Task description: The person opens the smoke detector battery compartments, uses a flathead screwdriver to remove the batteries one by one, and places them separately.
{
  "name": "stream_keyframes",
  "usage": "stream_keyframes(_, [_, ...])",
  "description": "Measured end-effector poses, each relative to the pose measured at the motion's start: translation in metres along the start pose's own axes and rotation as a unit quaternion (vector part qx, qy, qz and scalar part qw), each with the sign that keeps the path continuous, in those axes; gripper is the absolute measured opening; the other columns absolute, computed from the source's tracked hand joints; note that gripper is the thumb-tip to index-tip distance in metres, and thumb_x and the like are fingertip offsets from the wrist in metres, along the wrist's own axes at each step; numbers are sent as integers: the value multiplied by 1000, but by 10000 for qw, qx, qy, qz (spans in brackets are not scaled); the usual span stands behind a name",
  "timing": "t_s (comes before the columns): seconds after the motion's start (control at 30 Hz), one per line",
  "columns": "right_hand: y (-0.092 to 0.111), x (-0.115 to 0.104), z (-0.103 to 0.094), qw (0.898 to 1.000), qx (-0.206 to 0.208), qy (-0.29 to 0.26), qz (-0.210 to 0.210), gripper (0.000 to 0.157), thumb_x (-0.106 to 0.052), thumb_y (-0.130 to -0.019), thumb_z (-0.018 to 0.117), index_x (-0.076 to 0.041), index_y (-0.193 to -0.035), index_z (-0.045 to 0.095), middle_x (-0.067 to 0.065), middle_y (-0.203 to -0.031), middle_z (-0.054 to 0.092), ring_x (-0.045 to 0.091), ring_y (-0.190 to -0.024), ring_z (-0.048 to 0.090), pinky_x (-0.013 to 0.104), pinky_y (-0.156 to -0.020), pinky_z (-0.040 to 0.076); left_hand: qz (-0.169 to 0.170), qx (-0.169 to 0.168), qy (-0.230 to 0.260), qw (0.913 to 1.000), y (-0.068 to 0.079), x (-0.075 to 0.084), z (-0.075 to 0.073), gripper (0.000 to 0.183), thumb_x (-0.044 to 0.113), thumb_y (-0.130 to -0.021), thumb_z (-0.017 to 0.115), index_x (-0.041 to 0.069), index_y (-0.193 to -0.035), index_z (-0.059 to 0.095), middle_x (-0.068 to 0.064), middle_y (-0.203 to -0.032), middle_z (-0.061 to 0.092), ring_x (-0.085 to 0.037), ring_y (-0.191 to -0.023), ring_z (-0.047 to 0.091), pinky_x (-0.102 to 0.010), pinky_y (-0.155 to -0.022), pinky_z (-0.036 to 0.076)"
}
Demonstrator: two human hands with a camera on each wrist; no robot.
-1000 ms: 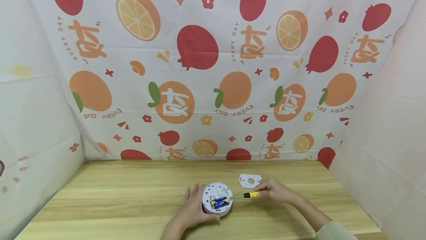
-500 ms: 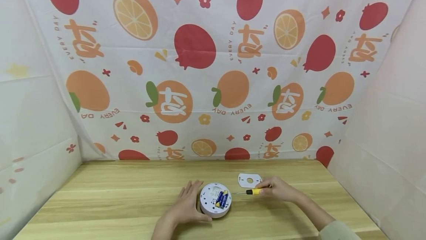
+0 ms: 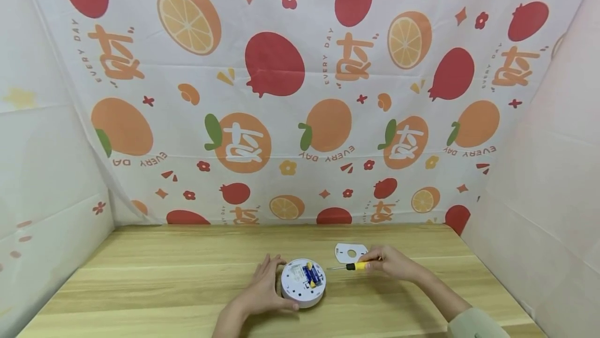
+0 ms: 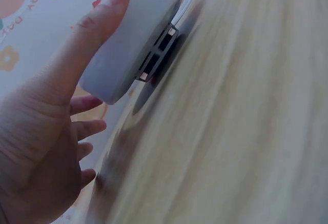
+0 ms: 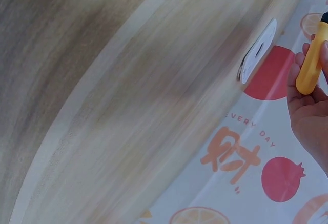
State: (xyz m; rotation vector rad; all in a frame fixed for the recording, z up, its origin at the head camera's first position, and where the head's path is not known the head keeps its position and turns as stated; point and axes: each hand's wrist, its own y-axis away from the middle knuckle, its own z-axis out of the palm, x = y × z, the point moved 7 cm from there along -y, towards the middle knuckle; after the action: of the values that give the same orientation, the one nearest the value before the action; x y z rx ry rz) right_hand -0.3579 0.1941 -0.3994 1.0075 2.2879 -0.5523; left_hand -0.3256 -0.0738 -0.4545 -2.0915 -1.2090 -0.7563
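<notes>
A round white smoke detector [image 3: 295, 275], its underside facing up, shows two blue-and-yellow batteries [image 3: 311, 274] in an uncovered bay. My left hand [image 3: 260, 286] grips its left side, the thumb at the near rim and the fingers behind. From the left wrist view, the thumb lies along the white housing [image 4: 133, 34], and a dark slotted part [image 4: 158, 54] shows at the tabletop side. My right hand [image 3: 391, 264] holds a screwdriver [image 3: 358, 266] by its yellow and black handle. The thin metal shaft points left, its tip just right of the detector's rim.
Behind the screwdriver, a flat white mounting plate [image 3: 344, 251] with a round hole lies on the wooden table [image 3: 187, 270], partly covered by the right hand. A fruit-patterned cloth [image 3: 290, 182] hangs along the back edge, with pale cloth walls at both sides.
The smoke detector has turned counterclockwise under my left hand, bringing the batteries from its near side to the upper right. The screwdriver tip has drawn back from over its rim.
</notes>
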Motion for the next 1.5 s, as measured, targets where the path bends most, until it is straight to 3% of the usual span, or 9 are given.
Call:
stream_keyframes(0.23, [-1, -6, 0, 9986, -55, 15, -535, 16, -8, -87, 61, -1, -98, 71, -3, -83, 58, 5, -71, 45, 21, -58, 43, 247, 107, -239, 9994, -2, -4, 9, 117, 54, -51, 83, -2, -140, 29, -27, -142, 26, -47, -132, 5, -62, -102, -3])
stream_keyframes(0.5, [-9, -19, 2, 9992, -161, 259, -263, 15, -7, -86, 62, -3, -97, 71, -5, -79, 56, 6, -68, 45, 22, -58, 44, 388, 298, -321, 9983, -1, -3, 14, 112, 58, -50, 81, 3, -136, 36, -21, -137, 39, -46, -132, 10, -63, -101, -5])
stream_keyframes(0.7, [-16, -31, 1, 9982, -140, 576, -109, 18, -8, -86, 62, -1, -101, 70, -8, -82, 57, 6, -69, 46, 22, -59, 43, 161, 296, -125, 9994, 0, -5, 12, 108, 52, -52, 83, 0, -132, 35, -26, -137, 35, -48, -131, 11, -60, -102, -6])
stream_keyframes(0.93, [-18, -48, 4, 9936, -197, 1106, -100, 16, -7, -84, 64, -2, -98, 71, -9, -82, 56, 5, -70, 47, 23, -59, 44, 112, 233, -449, 9987, 1, -3, 16, 114, 59, -52, 80, -1, -137, 31, -28, -137, 34, -48, -130, 13, -61, -103, -4])
stream_keyframes(1.07, [-19, -60, 5, 9843, -169, 1745, -220, 15, -8, -82, 66, -5, -95, 72, -11, -78, 54, 3, -67, 47, 22, -58, 44, 172, 221, -583, 9979, 1, -1, 17, 114, 59, -53, 80, -1, -138, 33, -28, -136, 37, -48, -130, 14, -62, -102, -3])
stream_keyframes(1.3, [-25, -75, 7, 9579, -70, 2828, -492, 10, -4, -78, 70, -9, -86, 74, -9, -71, 48, 5, -63, 42, 19, -54, 40, 115, 381, -696, 9968, 2, -1, 20, 114, 61, -53, 78, -4, -136, 35, -25, -136, 39, -48, -130, 14, -61, -102, -5])
stream_keyframes(1.5, [-36, -93, 10, 9386, -322, 3413, -387, 7, -3, -76, 72, -10, -80, 73, -8, -70, 49, 6, -63, 44, 18, -57, 44, -21, 485, -710, 9963, 2, 0, 21, 116, 64, -54, 76, -6, -136, 33, -25, -136, 38, -48, -130, 13, -61, -102, -6])
